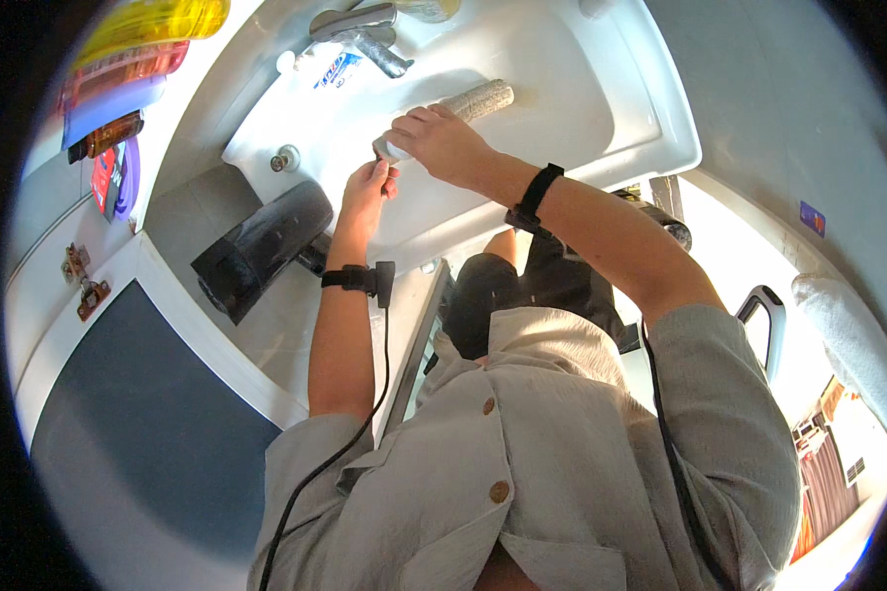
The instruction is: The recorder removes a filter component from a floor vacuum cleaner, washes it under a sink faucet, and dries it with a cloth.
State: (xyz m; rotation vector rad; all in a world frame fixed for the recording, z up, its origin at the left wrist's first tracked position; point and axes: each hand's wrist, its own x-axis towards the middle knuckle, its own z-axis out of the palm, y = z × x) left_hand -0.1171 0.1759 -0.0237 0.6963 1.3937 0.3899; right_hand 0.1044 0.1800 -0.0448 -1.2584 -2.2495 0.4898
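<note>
A long roller with a beige, fuzzy-looking sleeve [485, 98] lies at a slant over the white washbasin [650, 156]. My right hand [438, 144] is closed around its middle from above, hiding part of it. At its near end, which is pale and grey, my left hand [367, 189] is closed in a pinch with the thumb on top. Both hands are above the basin's front left part. Beyond them is a metal tap [373, 44], and a white item with a blue label [337, 71] lies near it.
A thick black cylinder [271, 246] leans left of my left forearm. A round metal fitting [284, 158] sits on the basin's left side. Bottles and packs [133, 59] line the upper left. A dark-panelled white door [153, 424] stands lower left, and a pale blue towel [848, 340] hangs right.
</note>
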